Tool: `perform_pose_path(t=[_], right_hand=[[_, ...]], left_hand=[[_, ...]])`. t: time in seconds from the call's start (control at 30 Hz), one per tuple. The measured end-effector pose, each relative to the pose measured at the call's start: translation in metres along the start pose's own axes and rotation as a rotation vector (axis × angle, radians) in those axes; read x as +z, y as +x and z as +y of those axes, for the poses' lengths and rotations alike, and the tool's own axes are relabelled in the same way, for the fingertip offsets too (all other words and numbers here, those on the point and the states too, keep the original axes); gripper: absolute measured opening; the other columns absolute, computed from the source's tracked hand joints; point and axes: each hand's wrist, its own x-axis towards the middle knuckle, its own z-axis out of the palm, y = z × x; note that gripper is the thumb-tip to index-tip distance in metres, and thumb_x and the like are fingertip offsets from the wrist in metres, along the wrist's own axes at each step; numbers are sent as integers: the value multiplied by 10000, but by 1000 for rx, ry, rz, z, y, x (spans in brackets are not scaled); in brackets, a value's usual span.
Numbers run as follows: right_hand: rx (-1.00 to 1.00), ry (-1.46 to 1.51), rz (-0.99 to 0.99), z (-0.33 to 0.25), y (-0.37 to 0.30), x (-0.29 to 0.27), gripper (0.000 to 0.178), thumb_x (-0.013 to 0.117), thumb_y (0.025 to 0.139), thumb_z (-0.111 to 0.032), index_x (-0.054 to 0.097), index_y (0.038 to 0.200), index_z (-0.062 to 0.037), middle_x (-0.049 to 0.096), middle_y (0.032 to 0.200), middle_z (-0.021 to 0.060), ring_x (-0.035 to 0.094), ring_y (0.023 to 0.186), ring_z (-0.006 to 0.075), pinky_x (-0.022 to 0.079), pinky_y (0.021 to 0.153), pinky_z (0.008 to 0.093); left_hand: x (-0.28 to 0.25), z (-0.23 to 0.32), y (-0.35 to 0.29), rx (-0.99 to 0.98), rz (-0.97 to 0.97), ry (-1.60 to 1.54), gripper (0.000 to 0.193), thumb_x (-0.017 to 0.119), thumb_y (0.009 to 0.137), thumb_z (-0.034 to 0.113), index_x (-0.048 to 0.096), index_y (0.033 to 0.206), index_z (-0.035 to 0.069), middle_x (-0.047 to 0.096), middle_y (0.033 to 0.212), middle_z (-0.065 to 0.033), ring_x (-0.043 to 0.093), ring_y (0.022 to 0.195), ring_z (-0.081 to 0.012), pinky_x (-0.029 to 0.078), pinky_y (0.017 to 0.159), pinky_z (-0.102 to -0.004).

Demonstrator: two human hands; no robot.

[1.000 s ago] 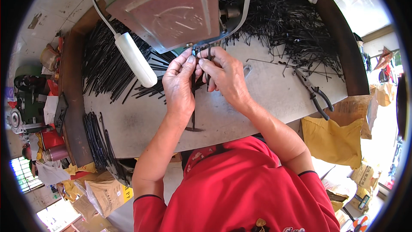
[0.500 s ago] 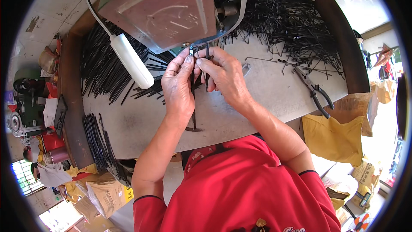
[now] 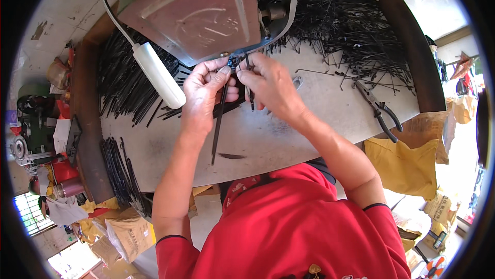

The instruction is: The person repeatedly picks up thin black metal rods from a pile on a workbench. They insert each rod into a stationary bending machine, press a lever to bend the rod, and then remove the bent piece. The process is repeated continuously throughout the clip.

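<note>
My left hand (image 3: 203, 93) pinches a long thin black rod (image 3: 218, 121) near its top end, and the rod hangs down over the grey tabletop (image 3: 268, 134). My right hand (image 3: 268, 85) grips a shorter black rod (image 3: 251, 98) beside it. Both hands meet at a small black clamp part (image 3: 234, 62) under the reddish-brown machine housing (image 3: 198, 11). The rod tips at the clamp are partly hidden by my fingers.
Piles of black rods lie at the back left (image 3: 124, 83) and back right (image 3: 350, 26). A white tube lamp (image 3: 160, 75) on a cord hangs left of my hands. Pliers (image 3: 379, 111) lie at right. A rod bundle (image 3: 121, 173) rests at the left edge; yellow bags (image 3: 405, 163) sit below right.
Both hands stay at the clamp under the machine. The long rod in my left hand now hangs straighter down over the table.
</note>
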Motion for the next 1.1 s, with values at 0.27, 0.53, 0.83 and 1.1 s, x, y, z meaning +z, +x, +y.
perform_pose_path(t=[0.27, 0.53, 0.83, 1.1], right_hand=[[155, 276, -118, 2, 2, -7, 188, 558, 863, -174, 569, 826, 10, 575, 614, 79, 502, 449, 117, 372, 367, 261], [196, 367, -160, 1, 6, -12, 177, 574, 849, -183, 579, 829, -8, 552, 591, 73, 464, 431, 110, 333, 377, 256], [125, 366, -217, 2, -6, -4, 249, 650, 869, -108, 580, 1052, 44, 575, 641, 36, 562, 511, 92, 449, 468, 210], [96, 201, -208, 5, -13, -7, 403, 706, 828, -183, 569, 1120, 58, 598, 661, 43, 514, 473, 69, 342, 402, 210]], left_hand=[[5, -14, -9, 6, 50, -53, 289, 642, 895, 180, 512, 1120, 55, 620, 707, -55, 576, 529, -111, 479, 477, -228], [5, 0, -12, -32, 66, 66, 236, 659, 887, 214, 553, 1034, 64, 608, 683, -35, 546, 523, -72, 427, 464, -193], [9, -10, -52, -61, -44, -10, 308, 616, 907, 120, 488, 1149, -21, 626, 905, -70, 640, 806, -148, 569, 756, -329], [4, -21, -64, 11, -85, 84, 329, 619, 892, 39, 506, 1189, -44, 647, 931, -101, 645, 807, -149, 545, 732, -284]])
